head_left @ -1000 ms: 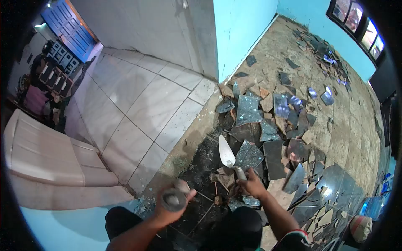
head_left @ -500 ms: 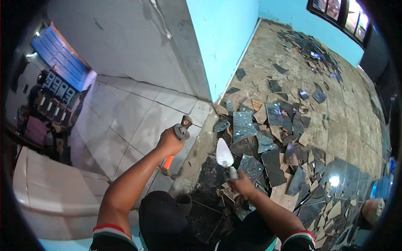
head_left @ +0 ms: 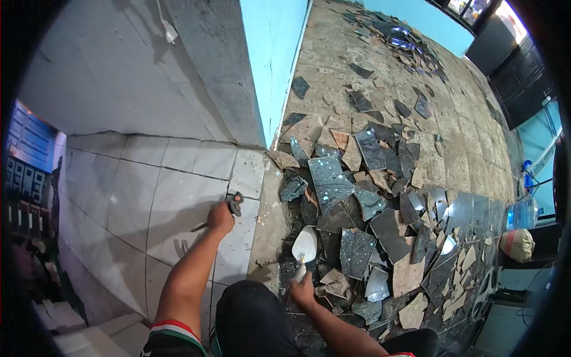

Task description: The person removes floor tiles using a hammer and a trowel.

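Note:
My left hand (head_left: 221, 219) is closed around a hammer with a dark grip (head_left: 237, 204), the grip's end pointing up past my fist. White floor tiles (head_left: 184, 196) lie below that hand. In my right hand (head_left: 302, 290) is a trowel (head_left: 305, 244), gripped by its pale handle with the light blade pointing away from me. The blade is over the left side of the broken dark tiles (head_left: 357, 253), close to the bare cement strip (head_left: 266, 220) that borders the white tiles.
A blue wall corner (head_left: 262, 65) rises ahead, beside a grey wall (head_left: 113, 77). More tile shards (head_left: 410, 44) are heaped far back on the stripped floor (head_left: 392, 83). To the right are a water bottle (head_left: 522, 213) and a sack (head_left: 516, 245). My knee (head_left: 254, 315) is near the cement strip.
My view has swung, shifting the scene left and bringing more of the right side in. The left hand has turned the hammer, hiding its orange part. The trowel has moved nearer the cement strip.

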`<state>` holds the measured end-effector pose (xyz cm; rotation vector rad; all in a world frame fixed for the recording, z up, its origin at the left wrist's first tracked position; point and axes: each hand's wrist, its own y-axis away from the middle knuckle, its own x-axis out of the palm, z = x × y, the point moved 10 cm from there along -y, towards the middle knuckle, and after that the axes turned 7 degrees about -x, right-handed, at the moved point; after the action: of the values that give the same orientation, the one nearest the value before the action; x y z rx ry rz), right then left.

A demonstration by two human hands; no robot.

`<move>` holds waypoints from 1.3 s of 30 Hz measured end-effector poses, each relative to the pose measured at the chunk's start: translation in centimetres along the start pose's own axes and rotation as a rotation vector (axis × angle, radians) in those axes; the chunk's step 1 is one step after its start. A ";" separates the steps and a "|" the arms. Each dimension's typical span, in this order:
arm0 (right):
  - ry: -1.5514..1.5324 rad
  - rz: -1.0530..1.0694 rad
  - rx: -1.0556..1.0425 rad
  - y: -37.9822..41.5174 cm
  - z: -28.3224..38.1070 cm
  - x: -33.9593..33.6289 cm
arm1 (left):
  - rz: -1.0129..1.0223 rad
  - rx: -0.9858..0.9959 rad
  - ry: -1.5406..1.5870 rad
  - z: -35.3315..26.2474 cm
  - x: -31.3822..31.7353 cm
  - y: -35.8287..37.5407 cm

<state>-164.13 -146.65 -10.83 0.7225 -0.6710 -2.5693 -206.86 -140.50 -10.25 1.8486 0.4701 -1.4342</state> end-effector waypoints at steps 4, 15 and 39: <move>-0.216 -0.041 0.208 -3.7 3.2 0.4 | -0.199 0.005 0.094 -2.8 -5.5 0.6; -0.248 -0.154 0.175 -11.4 6.9 -2.8 | -0.455 0.062 0.092 -2.2 -2.6 4.6; -0.410 -0.326 -0.022 -40.3 37.3 -41.0 | -0.492 0.126 0.045 -3.0 -3.4 4.6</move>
<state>-161.98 -81.78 11.14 0.3147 -0.6904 -3.0619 -202.83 -140.85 -5.29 1.9516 0.9252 -1.7757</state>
